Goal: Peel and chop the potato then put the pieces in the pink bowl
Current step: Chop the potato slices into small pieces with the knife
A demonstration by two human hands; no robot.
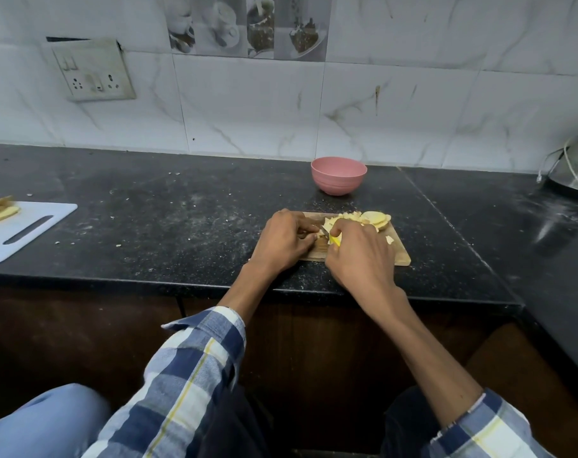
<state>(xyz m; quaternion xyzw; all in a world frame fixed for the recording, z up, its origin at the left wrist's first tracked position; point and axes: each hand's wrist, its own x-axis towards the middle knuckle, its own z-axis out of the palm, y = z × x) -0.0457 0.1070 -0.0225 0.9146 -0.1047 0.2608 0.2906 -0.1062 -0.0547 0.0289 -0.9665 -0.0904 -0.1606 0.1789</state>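
A small wooden cutting board [400, 256] lies on the black counter near its front edge. Pale yellow potato slices and chopped pieces [373, 219] are piled on the board's far side. My right hand [357, 256] grips a knife with a yellow handle [334, 240]; its blade points left toward my left hand. My left hand [286, 241] has its fingers curled over a small potato piece at the board's left end; the piece is mostly hidden. The pink bowl [338, 175] stands upright behind the board, near the wall, and its inside is not visible.
A white plastic cutting board [33, 226] with potato slices [0, 209] lies at the far left. A metal appliance with a cord [575, 166] sits at the back right. Potato scraps dot the black counter [181, 219]. A wall socket [92, 74] is on the tiled wall.
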